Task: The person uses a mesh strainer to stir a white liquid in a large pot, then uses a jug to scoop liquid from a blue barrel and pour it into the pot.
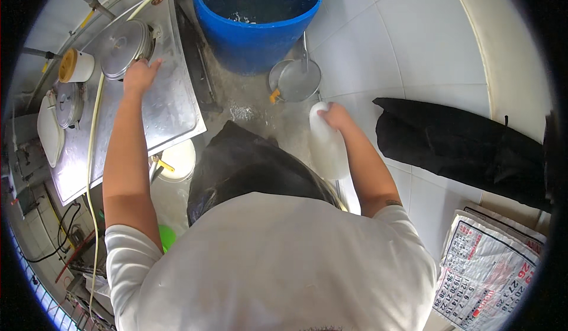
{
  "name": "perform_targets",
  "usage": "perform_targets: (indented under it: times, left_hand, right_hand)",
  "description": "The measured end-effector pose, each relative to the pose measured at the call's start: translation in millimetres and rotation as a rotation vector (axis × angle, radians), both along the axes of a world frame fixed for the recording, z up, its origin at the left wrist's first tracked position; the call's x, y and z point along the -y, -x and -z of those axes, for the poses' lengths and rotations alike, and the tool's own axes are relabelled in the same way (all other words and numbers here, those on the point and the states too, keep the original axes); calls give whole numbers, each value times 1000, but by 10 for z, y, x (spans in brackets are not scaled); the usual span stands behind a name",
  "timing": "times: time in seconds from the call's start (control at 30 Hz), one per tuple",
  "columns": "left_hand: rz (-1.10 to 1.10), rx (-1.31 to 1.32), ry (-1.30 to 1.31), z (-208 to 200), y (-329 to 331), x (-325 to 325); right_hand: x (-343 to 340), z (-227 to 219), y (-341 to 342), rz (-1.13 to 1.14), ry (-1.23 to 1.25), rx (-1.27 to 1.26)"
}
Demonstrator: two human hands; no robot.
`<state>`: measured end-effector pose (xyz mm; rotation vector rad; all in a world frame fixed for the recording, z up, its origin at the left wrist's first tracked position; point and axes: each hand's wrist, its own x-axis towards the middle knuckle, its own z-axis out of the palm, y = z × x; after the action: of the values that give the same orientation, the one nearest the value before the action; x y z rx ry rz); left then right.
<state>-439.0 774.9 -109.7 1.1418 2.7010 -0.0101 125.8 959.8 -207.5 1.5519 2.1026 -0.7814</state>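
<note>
My left hand [141,78] is at the near edge of a lidded metal pot [122,48] on the steel table [168,94]. Its thumb sticks out to the right, while the fingers seem curled on the pot's edge and are partly hidden. On the right, my right hand [335,117] grips the upper edge of a white, long, round-ended piece [327,150], smooth like plastic, whose exact kind I cannot make out. It hangs beside my dark apron [254,159], below a round metal strainer [299,81] near the wall.
A blue barrel of water [254,47] stands ahead. A yellow-lidded tub [77,66], a smaller metal pot [68,103] and a pale hose [94,124] are on the left. A white bucket [178,160] sits under the table edge. Black cloth [455,147] and calendar sheets [482,272] hang at right.
</note>
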Motion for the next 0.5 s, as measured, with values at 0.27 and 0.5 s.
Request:
perform_targets:
  times: [0.27, 0.5]
  left_hand:
    - [-11, 20, -29, 56, 32, 52]
    - [-33, 26, -133, 31, -16, 93]
  right_hand:
    - [-434, -250, 227, -318, -56, 135]
    - [48, -319, 170, -196, 150, 321]
